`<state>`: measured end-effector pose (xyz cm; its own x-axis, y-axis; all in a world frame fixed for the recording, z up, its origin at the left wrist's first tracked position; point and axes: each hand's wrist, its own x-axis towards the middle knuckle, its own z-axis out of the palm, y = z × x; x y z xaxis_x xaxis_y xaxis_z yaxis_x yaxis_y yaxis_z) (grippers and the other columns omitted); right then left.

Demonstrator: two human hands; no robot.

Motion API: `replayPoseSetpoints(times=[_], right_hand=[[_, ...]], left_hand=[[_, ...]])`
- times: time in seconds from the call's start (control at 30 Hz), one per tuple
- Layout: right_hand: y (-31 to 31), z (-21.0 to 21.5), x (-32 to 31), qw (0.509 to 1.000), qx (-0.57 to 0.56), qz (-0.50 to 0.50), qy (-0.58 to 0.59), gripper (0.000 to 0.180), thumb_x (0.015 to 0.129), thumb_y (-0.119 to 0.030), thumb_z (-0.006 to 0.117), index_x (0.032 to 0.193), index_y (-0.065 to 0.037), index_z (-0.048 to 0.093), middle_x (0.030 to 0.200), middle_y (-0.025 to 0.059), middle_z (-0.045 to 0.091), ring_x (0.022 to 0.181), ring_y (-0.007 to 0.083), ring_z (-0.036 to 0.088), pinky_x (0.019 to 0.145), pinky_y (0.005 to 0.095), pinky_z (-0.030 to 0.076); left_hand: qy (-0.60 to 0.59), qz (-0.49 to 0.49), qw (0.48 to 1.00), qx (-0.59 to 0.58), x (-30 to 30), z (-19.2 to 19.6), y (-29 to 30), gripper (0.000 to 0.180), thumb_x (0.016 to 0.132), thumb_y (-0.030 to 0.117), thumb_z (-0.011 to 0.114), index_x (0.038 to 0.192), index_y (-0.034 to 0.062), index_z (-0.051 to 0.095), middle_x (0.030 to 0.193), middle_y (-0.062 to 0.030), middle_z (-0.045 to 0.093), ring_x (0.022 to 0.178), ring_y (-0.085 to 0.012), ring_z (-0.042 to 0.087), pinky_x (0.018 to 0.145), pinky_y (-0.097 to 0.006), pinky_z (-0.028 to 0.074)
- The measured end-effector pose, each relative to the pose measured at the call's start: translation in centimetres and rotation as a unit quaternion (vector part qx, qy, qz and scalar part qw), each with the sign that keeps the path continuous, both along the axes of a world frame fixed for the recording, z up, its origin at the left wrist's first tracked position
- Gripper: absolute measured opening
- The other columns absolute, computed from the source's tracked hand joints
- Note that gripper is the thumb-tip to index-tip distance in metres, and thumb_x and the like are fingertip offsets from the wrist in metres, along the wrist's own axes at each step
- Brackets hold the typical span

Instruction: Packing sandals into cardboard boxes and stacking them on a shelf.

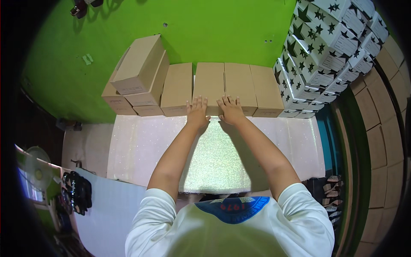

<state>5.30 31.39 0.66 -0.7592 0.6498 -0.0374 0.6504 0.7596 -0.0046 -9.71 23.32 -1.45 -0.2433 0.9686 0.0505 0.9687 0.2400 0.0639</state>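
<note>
A person leans over a glittery white table [141, 145], both arms stretched forward. The left hand [197, 112] and right hand [231, 110] lie flat, fingers spread, on two plain brown cardboard boxes [224, 88] pushed against the green wall [214, 30]. Four such boxes already stand side by side in a row; three more brown boxes [139, 77] are stacked at the left, seemingly not yet lined up. At the right rises a stack of white boxes with black stars [321, 55].
</note>
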Motion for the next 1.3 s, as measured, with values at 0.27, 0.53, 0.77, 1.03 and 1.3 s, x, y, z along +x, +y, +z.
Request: replayPoseSetpoints(times=[0.27,0.53,0.77,1.03,1.3], right_hand=[[-0.3,-0.7,0.0,0.999,0.044,0.008,0.019,0.071,0.075,-0.034,0.064,0.136,-0.018,0.030,0.142,0.0095,0.028,0.131,0.0313,0.024,0.105,0.0565,0.015],[-3.7,-0.1,1.9,0.999,0.036,0.018,0.030,0.067,0.077,-0.029,0.062,0.135,-0.016,0.032,0.140,0.0111,0.031,0.131,0.0315,0.025,0.106,0.0558,0.012],[-15.1,2.6,7.0,0.993,-0.092,0.074,0.022,0.061,0.078,-0.038,0.059,0.130,-0.014,0.039,0.134,0.0182,0.036,0.128,0.0359,0.028,0.104,0.0592,0.011],[-13.4,2.8,6.8,0.967,-0.165,0.108,0.164,0.046,0.080,-0.036,0.059,0.119,-0.013,0.052,0.122,0.0147,0.050,0.115,0.0322,0.045,0.100,0.0566,0.026],[-5.7,-1.8,2.7,0.961,-0.094,0.031,0.259,0.069,0.075,-0.037,0.065,0.128,-0.001,0.040,0.124,0.0219,0.046,0.116,0.0369,0.043,0.097,0.0399,0.035]], left_hand=[[-0.004,-0.008,1.000,0.007,0.1,0.7,-0.8,0.085,0.071,0.041,0.067,0.139,0.0142,0.024,0.144,-0.0118,0.024,0.133,-0.0279,0.021,0.105,-0.059,0.008],[0.002,-0.009,1.000,-0.017,1.8,1.5,-4.2,0.080,0.073,0.041,0.065,0.138,0.0138,0.026,0.142,-0.0114,0.026,0.133,-0.0271,0.023,0.104,-0.061,0.007],[-0.082,0.005,0.997,0.001,5.5,4.2,-14.8,0.052,0.079,0.044,0.057,0.118,0.0100,0.050,0.125,-0.0109,0.046,0.121,-0.0247,0.040,0.101,-0.065,0.007],[-0.106,0.140,0.976,-0.125,7.6,6.8,-23.0,0.047,0.077,0.045,0.058,0.106,0.0083,0.054,0.113,-0.0109,0.051,0.112,-0.0261,0.046,0.097,-0.066,0.016],[-0.027,0.254,0.965,-0.050,8.7,4.3,-25.3,0.087,0.072,0.057,0.059,0.135,0.0043,0.029,0.133,-0.0204,0.037,0.121,-0.0347,0.038,0.097,-0.065,0.020]])
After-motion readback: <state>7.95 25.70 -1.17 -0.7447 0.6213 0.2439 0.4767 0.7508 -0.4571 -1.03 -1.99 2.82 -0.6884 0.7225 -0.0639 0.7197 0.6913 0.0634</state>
